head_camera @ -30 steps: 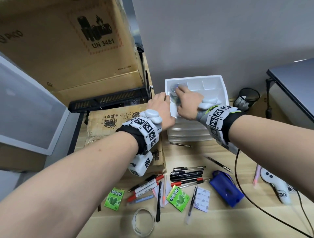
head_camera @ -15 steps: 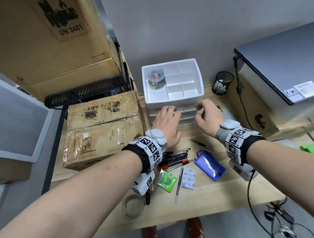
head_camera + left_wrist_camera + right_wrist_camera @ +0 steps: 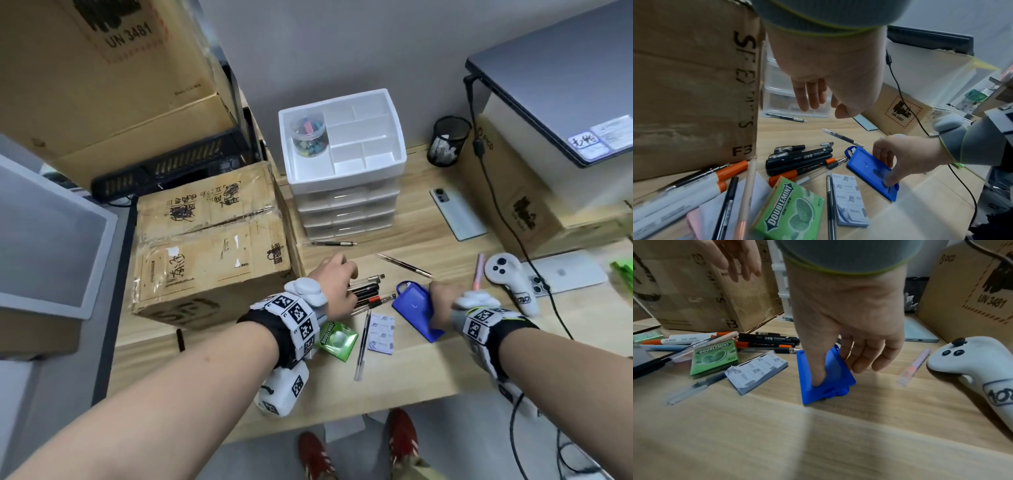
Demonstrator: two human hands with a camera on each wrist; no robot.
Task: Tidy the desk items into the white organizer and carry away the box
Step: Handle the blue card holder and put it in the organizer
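The white organizer (image 3: pixel 346 182) stands at the back of the desk with a clear tub of coloured clips (image 3: pixel 308 135) in its top left compartment. A taped cardboard box (image 3: pixel 205 240) sits to its left. My right hand (image 3: pixel 836 369) pinches the blue card holder (image 3: pixel 830 386), thumb on its face and fingers at its far edge, one side lifted off the desk. My left hand (image 3: pixel 818 104) hovers above the pile of pens and markers (image 3: pixel 799 159), fingers relaxed, holding nothing. A green gum pack (image 3: pixel 791 206) and a note pad (image 3: pixel 849 199) lie nearer me.
A phone (image 3: pixel 457 214), a white controller (image 3: pixel 510 281), a pink pen (image 3: pixel 478 270) and a cable lie on the right. A black mesh cup (image 3: pixel 447 140) stands by the wall. A laptop (image 3: pixel 565 85) rests on a carton at the right. Large cartons are stacked at the back left.
Both hands drew back from the organizer's top, leaving the clip tub in it. The right hand came down and took hold of the blue card holder; the left moved over the pens.
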